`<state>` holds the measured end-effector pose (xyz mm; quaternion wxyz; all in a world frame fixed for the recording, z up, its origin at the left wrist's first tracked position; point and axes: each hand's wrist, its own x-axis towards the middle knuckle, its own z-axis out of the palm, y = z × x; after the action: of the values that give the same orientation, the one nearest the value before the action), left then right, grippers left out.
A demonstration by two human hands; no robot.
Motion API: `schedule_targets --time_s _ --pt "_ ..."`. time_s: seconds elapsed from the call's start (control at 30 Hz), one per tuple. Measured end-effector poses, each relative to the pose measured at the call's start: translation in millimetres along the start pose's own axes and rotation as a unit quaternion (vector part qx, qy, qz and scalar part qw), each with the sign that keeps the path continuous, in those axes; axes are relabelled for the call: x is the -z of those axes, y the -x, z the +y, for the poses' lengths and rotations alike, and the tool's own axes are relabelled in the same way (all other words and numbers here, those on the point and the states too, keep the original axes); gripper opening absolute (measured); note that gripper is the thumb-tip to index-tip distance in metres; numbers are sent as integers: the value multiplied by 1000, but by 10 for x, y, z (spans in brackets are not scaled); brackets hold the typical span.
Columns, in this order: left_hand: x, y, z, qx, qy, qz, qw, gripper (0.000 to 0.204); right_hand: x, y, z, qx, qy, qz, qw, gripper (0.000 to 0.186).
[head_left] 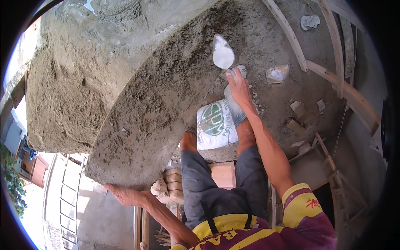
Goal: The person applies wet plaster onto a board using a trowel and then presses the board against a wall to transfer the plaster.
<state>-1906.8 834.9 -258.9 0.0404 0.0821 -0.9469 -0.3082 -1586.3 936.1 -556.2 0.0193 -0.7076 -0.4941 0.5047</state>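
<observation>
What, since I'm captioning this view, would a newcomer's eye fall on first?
Probably the white sack with a green emblem, bright between the person's legs. Next might come the white rounded piece just beyond the right hand, and the broad, curved, debris-strewn grey surface, with the left hand at its lower-left edge.

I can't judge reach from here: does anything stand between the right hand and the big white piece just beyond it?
Nothing visible does. The right hand is close to the near end of the white piece. A small grey lump lies to the right, off that path.
</observation>
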Motion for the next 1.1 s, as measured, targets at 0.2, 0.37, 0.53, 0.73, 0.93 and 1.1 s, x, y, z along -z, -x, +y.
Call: schedule_targets --time_s 0.2,0.37,0.53,0.73,0.93,1.1 --pt "-94 315 227 -38 -48 11 998 88 327 -815 1095 -137 2 202 970 47" --pt "-148 246 153 -45 -37 19 998 90 334 -1377 899 -42 40 20 998 46" --pt "-338 407 229 -14 -33 3 999 88 448 -1668 1626 -142 32 169 975 45" --pt "-389 371 182 -32 -64 -1 997 96 580 -1973 1713 -120 42 88 988 48" --pt "-314 229 309 -19 -46 4 999 97 465 -1544 1094 -83 55 11 995 50" --pt "-322 143 250 -40 -51 -17 998 98 430 -1401 1474 -139 72 57 986 52"
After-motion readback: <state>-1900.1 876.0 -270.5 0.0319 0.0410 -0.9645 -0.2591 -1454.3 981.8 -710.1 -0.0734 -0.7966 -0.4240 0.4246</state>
